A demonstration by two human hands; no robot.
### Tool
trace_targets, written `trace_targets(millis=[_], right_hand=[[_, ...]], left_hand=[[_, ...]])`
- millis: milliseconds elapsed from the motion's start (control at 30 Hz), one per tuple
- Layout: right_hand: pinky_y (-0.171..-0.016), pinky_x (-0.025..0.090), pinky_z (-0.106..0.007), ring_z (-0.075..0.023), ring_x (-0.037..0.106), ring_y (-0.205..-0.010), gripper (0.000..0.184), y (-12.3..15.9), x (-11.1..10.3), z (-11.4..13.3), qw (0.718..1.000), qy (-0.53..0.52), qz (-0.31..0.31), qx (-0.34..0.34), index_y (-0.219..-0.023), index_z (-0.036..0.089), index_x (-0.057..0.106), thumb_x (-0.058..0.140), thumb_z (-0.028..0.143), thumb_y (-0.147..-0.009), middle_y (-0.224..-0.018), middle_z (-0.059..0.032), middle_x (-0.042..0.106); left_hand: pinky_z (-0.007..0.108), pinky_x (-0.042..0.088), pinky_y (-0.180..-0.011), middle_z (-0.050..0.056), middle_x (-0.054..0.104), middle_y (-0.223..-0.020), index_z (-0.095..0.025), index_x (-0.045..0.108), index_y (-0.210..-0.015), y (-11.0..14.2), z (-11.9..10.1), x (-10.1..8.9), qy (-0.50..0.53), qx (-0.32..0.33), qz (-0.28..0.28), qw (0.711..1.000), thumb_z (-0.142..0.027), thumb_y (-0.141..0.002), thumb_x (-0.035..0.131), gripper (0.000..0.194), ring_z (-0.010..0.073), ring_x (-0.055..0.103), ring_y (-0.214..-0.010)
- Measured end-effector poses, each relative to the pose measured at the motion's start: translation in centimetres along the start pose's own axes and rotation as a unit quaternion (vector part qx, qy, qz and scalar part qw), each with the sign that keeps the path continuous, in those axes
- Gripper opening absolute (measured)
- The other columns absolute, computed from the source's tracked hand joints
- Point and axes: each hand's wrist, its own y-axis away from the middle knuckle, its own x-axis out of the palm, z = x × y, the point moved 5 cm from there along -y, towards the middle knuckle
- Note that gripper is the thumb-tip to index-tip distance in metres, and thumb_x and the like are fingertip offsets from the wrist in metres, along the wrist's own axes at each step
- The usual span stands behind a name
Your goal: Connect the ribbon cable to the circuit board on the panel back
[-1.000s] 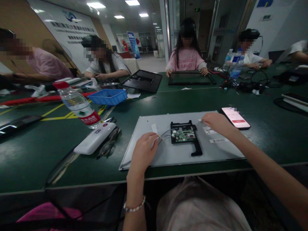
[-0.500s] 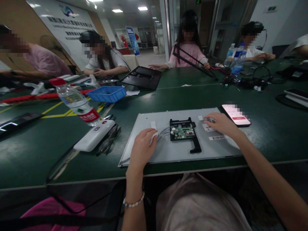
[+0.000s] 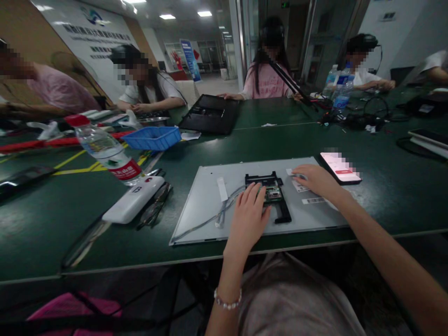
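Observation:
A flat grey display panel [image 3: 199, 200] lies before me on the table. Near its middle sits a black plastic bracket [image 3: 284, 210] with a green circuit board [image 3: 273, 192] in it. My left hand [image 3: 249, 212] lies over the board's left part, fingers stretched out, hiding much of it. Grey cables [image 3: 205, 221] run from under that hand to the panel's lower left corner. A white tape strip [image 3: 221, 189] is on the panel left of the hand. My right hand [image 3: 320, 179] rests on the panel's right part by a white label [image 3: 300, 185], fingers slightly bent and apart.
A lit phone [image 3: 340, 167] lies right of the panel. On the left are a white power bank [image 3: 133, 200], glasses [image 3: 154, 205], a water bottle [image 3: 108, 151] and a blue tray [image 3: 152, 138]. Across the table, a person touches a black cover [image 3: 210, 114].
My left hand has moved right, off the tape strip and cables, onto the circuit board. The cables now lie bare. My right hand stays about where it was.

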Motion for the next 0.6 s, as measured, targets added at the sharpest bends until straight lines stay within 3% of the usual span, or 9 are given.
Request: trace_targets(millis=[233, 367, 600], right_hand=[[-0.081, 0.049, -0.035, -0.0241, 0.065, -0.096, 0.027, -0.6, 0.7, 0.6, 0.997, 0.073, -0.005, -0.004, -0.099, 0.016, 0.071, 0.046, 0.015, -0.088, -0.100, -0.0109, 0.071], [-0.079, 0.048, -0.035, -0.0238, 0.065, -0.093, 0.026, -0.8, -0.4, 1.5, 0.996, 0.088, -0.029, 0.006, -0.099, 0.015, 0.070, 0.046, 0.017, -0.089, -0.099, -0.0112, 0.071], [-0.080, 0.046, -0.033, -0.0219, 0.065, -0.092, 0.026, -4.5, -2.7, 6.9, 0.996, 0.088, -0.029, -0.017, -0.100, 0.016, 0.070, 0.046, 0.018, -0.090, -0.100, -0.0086, 0.072]], left_hand=[[0.042, 0.030, -0.112, 0.010, 0.041, -0.146, -0.014, 0.042, -0.134, 0.5, 0.5, 0.8, -0.014, -0.005, 0.016, 1.000, -0.028, -0.093, 0.043, 0.043, 0.0245, 0.031, -0.138], [0.042, 0.032, -0.112, 0.010, 0.041, -0.146, -0.014, 0.042, -0.134, 0.4, 0.5, 0.8, -0.011, -0.007, 0.018, 1.000, -0.028, -0.093, 0.044, 0.044, 0.0242, 0.033, -0.137], [0.042, 0.033, -0.111, 0.010, 0.042, -0.145, -0.014, 0.043, -0.134, 0.4, 0.4, 0.8, -0.001, -0.015, 0.009, 1.000, -0.026, -0.092, 0.045, 0.044, 0.0246, 0.034, -0.137]])
